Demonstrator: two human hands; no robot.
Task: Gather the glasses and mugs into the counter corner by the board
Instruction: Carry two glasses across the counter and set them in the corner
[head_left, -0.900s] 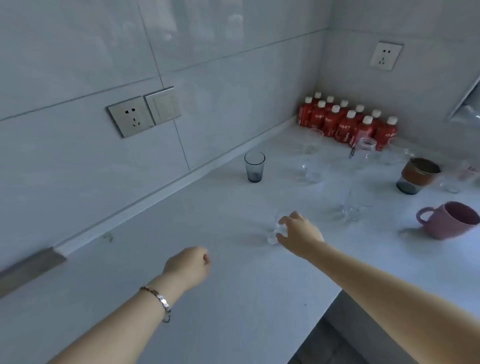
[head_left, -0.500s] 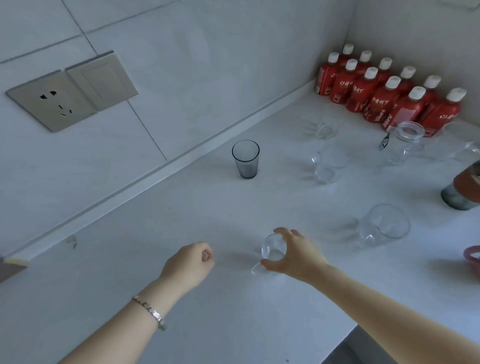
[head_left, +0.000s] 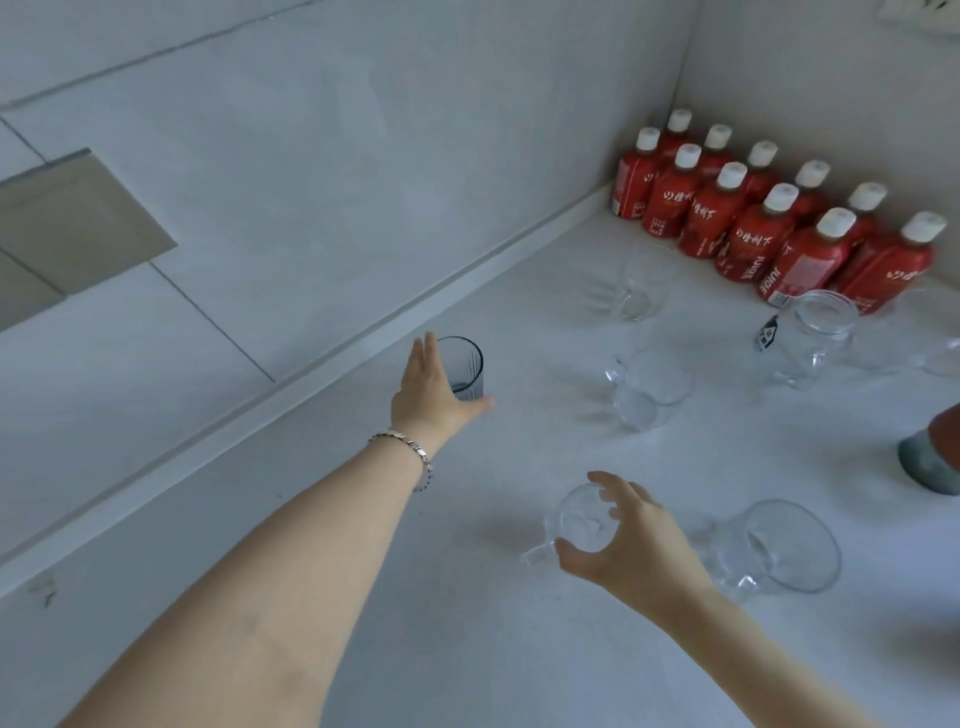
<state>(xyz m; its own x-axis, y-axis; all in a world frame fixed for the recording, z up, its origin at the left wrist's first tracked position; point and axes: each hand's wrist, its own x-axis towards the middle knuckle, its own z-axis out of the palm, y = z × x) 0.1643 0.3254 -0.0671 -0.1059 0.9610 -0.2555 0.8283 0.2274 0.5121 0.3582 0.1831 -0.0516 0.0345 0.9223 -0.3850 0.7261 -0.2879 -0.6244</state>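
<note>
Your left hand (head_left: 434, 392) is spread open against the dark ribbed glass (head_left: 464, 367) at frame centre, its near side. Your right hand (head_left: 626, 545) grips a small clear mug (head_left: 581, 519) lower right on the desk (head_left: 467, 649); the corner lies upper right.

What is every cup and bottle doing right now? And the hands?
dark ribbed glass: upright, left hand open against it
small clear mug: gripped by right hand
other clear mugs: upright, untouched
glass jar: open, lidless
red bottles: capped, upright
</note>
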